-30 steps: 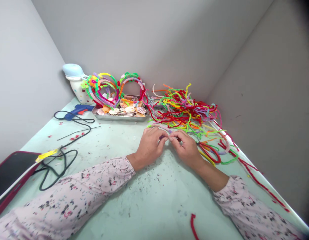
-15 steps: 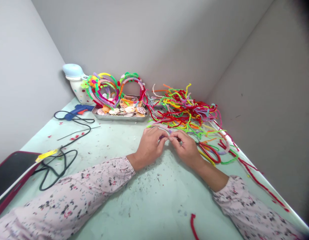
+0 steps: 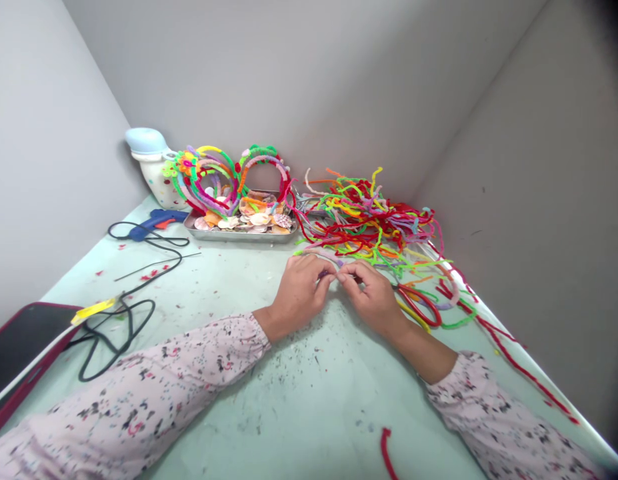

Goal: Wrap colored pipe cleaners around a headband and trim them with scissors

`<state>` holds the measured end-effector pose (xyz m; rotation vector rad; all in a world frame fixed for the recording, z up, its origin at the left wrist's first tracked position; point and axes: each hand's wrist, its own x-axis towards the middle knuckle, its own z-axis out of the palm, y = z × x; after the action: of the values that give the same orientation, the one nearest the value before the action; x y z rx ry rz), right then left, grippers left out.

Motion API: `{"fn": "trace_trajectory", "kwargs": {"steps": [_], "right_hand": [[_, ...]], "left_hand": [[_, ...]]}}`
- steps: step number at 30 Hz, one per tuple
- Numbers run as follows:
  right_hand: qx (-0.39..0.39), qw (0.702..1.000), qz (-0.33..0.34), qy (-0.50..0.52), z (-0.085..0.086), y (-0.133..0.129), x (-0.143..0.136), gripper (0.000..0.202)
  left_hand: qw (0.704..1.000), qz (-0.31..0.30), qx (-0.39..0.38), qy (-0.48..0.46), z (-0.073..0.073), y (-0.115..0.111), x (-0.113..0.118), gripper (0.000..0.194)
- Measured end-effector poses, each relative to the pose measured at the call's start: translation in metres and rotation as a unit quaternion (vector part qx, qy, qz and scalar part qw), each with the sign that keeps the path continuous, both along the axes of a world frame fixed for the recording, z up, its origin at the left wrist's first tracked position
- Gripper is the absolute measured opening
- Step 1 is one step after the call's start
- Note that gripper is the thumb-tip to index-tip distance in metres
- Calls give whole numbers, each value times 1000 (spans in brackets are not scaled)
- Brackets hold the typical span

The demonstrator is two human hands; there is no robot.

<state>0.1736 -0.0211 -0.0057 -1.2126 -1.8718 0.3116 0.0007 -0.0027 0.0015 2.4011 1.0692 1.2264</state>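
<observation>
My left hand (image 3: 305, 288) is closed in a pinch, with a bit of purple showing between its fingers. Fingertip to fingertip with it, my right hand (image 3: 371, 293) pinches too; what it grips is too small to make out. Just behind both hands runs a pink, purple and green fuzzy strip (image 3: 323, 253), partly hidden by the fingers. Red-handled scissors (image 3: 423, 303) lie right of my right wrist, beside yellow and green fuzzy stems. A short red stem (image 3: 386, 453) lies near the front edge.
Behind stand a metal tray (image 3: 239, 236) of shells with colourful headbands, and a pile of fuzzy stems (image 3: 373, 213). To the left are a white cup (image 3: 159, 180), a blue glue gun (image 3: 156, 223), a black cable (image 3: 133, 320) and a dark red-edged device (image 3: 33, 340).
</observation>
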Motion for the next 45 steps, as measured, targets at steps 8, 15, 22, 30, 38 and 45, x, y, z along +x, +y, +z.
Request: {"fn": "trace_trajectory", "kwargs": {"steps": [8,15,22,30,38,45], "right_hand": [[1,1000,-3,18,2,0,-2,10],[8,1000,3,26,3,0,-2,6],[8,1000,5,18,3,0,-2,8],[2,1000,17,7,1,0,1,9],[15,1000,14,18,2,2,-3,5],[13,1000,15,21,-1,3,-1,4]], "left_hand": [[1000,-1,2,-8,0,0,0,5],[1000,-1,-4,-10,0,0,0,5],[1000,-4,-4,-6,1,0,0,5],[1000,-4,-3,1,0,-1,1,5],[1000,-5,-1,-13,-1,1,1,5],[1000,-10,3,-15,-1,1,1,4]]}}
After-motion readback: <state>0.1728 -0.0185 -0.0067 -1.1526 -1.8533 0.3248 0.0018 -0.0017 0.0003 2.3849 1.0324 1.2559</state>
